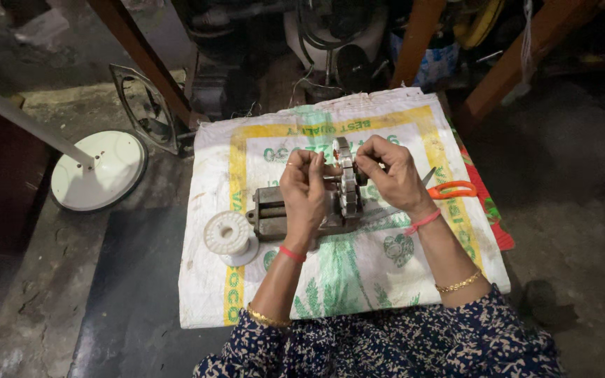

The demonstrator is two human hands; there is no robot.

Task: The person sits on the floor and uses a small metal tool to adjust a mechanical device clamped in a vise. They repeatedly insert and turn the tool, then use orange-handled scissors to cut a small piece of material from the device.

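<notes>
From the head camera, both hands meet over a laminated metal stator core (345, 183) that stands on edge in a small grey winding jig (283, 213), which steadies it so the fingers are free. The left hand (304, 196) is clenched around the core's near side, bracing it; the right hand (391, 175) pinches its top edge, seemingly on something fine, though what cannot be told. All rests on a woven sack (358, 273) spread as a work surface. A white, apparently bare spool (229, 235) lies beside the jig; orange-handled scissors (451, 189) lie right.
</notes>
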